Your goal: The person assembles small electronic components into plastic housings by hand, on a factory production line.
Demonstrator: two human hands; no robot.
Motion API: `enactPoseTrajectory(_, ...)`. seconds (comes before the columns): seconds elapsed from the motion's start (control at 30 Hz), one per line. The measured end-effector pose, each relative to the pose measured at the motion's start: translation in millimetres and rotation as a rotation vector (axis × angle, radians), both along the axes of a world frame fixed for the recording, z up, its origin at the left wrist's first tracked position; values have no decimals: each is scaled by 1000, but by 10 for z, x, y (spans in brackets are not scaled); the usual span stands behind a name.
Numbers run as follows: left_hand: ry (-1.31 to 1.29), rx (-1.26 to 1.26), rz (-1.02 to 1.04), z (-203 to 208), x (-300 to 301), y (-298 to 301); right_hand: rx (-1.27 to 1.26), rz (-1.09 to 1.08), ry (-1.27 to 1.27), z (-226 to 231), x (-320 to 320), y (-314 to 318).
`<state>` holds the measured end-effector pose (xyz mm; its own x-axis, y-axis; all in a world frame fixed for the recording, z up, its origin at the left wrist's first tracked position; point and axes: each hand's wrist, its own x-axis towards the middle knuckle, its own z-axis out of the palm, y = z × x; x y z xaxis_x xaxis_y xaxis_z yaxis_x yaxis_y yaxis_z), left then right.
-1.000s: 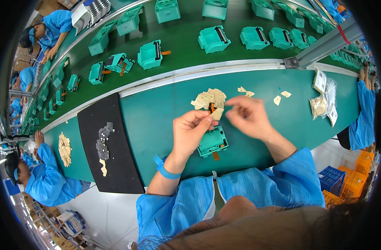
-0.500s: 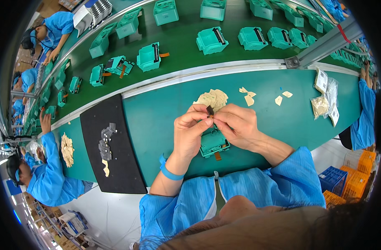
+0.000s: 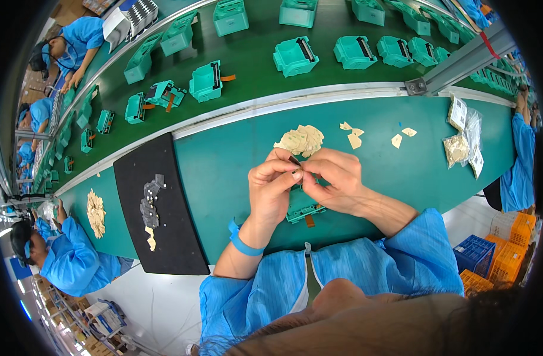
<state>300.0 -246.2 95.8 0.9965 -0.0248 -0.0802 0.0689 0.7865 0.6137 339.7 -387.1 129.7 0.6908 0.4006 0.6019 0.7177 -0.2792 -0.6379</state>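
My left hand (image 3: 272, 183) and my right hand (image 3: 335, 179) meet over the green table, fingertips pinched together. Between them is a small dark piece (image 3: 294, 160), mostly covered by the fingers; its kind cannot be made out. The left fingers are closed on it, and the right thumb and forefinger press at its lower end. Just below, partly hidden by my hands, a green plastic housing (image 3: 304, 213) lies on the table with a short orange ribbon cable (image 3: 309, 221) sticking out toward me. Beyond my fingertips spreads a pile of cream paper pieces (image 3: 301, 139).
A black mat (image 3: 159, 219) with dark grey parts (image 3: 150, 204) lies left. Loose cream pieces (image 3: 354, 141) and plastic bags (image 3: 458, 148) lie right. Behind a metal rail, a conveyor (image 3: 248, 56) carries several green housings (image 3: 295, 57). A co-worker in blue (image 3: 75, 258) sits at the left.
The small dark piece has tilted and shows less between my fingers. My right hand has shifted slightly left. Housings on the conveyor have moved a little left. The left co-worker's raised arm has come down.
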Motion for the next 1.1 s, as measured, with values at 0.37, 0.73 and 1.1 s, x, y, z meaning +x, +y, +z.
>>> enactPoseTrajectory(0.37, -102, 275, 63, -6, 57, 64, 127, -10, 779, -100, 161, -405)
enactPoseTrajectory(0.73, -799, 1740, 411, 168, 240, 319, -561, -260, 7, 233, 357, -629)
enactPoseTrajectory(1.1, -702, 1721, -93, 269, -15, 191, -387, -14, 568, 206, 126, -519)
